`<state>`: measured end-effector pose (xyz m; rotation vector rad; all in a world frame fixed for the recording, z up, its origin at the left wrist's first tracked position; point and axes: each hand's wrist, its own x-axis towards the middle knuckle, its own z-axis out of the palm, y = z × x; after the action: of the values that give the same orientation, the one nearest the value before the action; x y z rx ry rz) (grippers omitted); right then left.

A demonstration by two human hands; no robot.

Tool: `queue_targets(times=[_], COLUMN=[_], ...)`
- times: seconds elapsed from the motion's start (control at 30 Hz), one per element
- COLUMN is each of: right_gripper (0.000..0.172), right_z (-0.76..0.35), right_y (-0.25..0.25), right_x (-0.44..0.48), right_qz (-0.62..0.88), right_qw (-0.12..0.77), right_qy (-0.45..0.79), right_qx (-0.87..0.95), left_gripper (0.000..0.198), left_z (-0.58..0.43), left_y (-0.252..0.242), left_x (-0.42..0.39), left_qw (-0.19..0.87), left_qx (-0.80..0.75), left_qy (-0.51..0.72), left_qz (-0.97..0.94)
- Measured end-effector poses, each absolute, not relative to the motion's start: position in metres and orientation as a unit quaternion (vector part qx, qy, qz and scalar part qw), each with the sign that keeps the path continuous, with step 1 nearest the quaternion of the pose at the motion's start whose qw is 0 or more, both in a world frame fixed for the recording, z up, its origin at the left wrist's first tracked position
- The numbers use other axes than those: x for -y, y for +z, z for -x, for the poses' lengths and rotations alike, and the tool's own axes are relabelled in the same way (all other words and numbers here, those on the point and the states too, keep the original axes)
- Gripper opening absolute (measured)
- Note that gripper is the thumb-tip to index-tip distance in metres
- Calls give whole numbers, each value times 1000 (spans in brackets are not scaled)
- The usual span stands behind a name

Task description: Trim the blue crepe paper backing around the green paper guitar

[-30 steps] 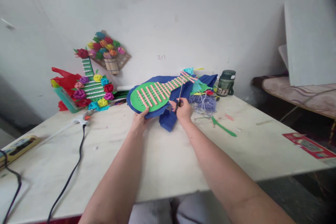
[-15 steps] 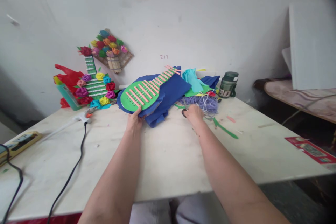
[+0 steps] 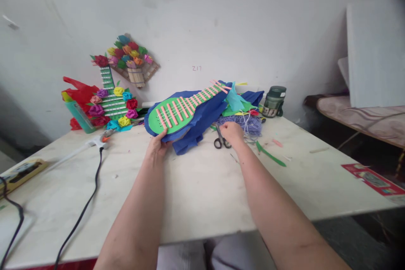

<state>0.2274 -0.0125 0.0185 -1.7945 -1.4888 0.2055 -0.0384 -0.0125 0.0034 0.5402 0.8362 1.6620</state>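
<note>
My left hand point(image 3: 157, 142) pinches the lower left edge of a green instrument-shaped craft point(image 3: 155, 120), which has pink strips across it, pale strings along it and blue fabric point(image 3: 213, 114) behind it. The piece is tilted, its narrow neck pointing up to the right. To its right, my right hand point(image 3: 232, 133) has its fingers curled together at the blades of the dark-handled scissors point(image 3: 218, 143). One handle loop is partly behind that hand. Purple shredded strands point(image 3: 255, 126) lie just beyond it.
A flower-covered green craft point(image 3: 115, 103) and a teal bottle point(image 3: 79, 116) stand at left, near a white glue gun point(image 3: 100, 140) and a power strip point(image 3: 23, 173). A dark green flask point(image 3: 274, 102) stands at right, behind a green scrap point(image 3: 270, 155).
The green piece has shifted right and tilted, its neck now nearer the light blue cloth. Beside my right hand, more of the scissors shows, with both handle loops visible.
</note>
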Motion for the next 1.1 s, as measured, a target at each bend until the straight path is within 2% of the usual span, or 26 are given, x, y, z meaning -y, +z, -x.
queue_targets(times=[0.1,0.2,0.37,0.47,0.63,0.77,0.93,1.1], right_gripper=[39,47,56,52,36,26,27,26], right_z=[-224,-219,-215,-210,-201,-198,-189,-181], right_y=[20,20,18,15,9,7,10,12], right_x=[12,13,14,15,13,11,13,14], right_qz=[600,516,507,496,473,467,467,488], right_qw=[540,609,534,512,603,628,651,668], right_qy=[246,369,481,531,508,504,499,470], right_qx=[536,475,476,457,394,365,330,307], left_gripper=[32,35,37,40,49,45,32,50], left_z=[38,37,35,33,29,28,25,20], left_y=[1,0,-1,-1,0,2,7,14], left_x=[12,13,15,18,21,20,16,18], left_qw=[592,606,611,617,630,616,599,622], left_qx=[-345,-337,-335,-334,-341,-345,-384,-456], left_qy=[685,670,651,641,621,632,635,562], left_qz=[-246,-266,-299,-312,-318,-321,-301,-300])
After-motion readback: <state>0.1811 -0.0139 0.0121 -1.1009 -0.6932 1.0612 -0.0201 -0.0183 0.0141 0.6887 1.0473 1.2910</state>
